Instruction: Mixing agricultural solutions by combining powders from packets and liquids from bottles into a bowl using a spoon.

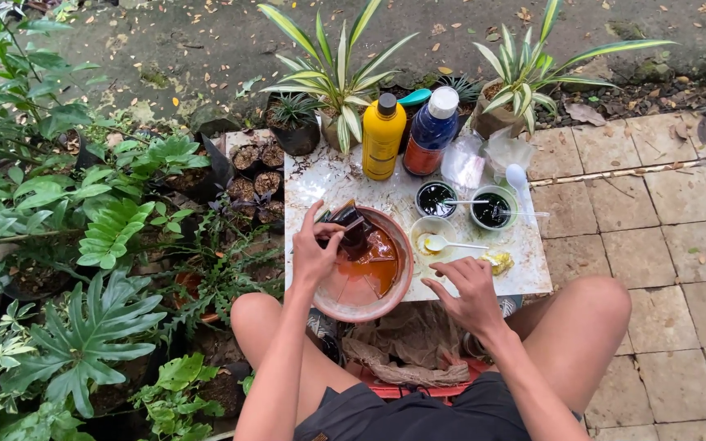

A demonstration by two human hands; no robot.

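a: what is held by the left hand (314,253)?

b: a small dark jar (351,225) is gripped by it and tipped over the pink bowl (337,298), which is filled partly with orange-brown liquid (377,265). the bowl is set at the near left edge of the desk (525,269), overhanging it toward the knees.

a: and the right hand (467,296)?

b: nothing is held; it is laid on the desk edge just beside the bowl, fingers loosely spread and bent.

a: what else is seen on the desk?

b: a small clear cup (431,233) with a white spoon (451,243) is placed just right of the bowl. two round cups of dark liquid (435,198) (492,209) are set behind it, each with a stirrer. a yellow bottle (382,136) and a blue bottle (431,132) are stood upright at the far edge, near crumpled clear bags (484,159). potted plants (337,73) are ranged behind and to the left.
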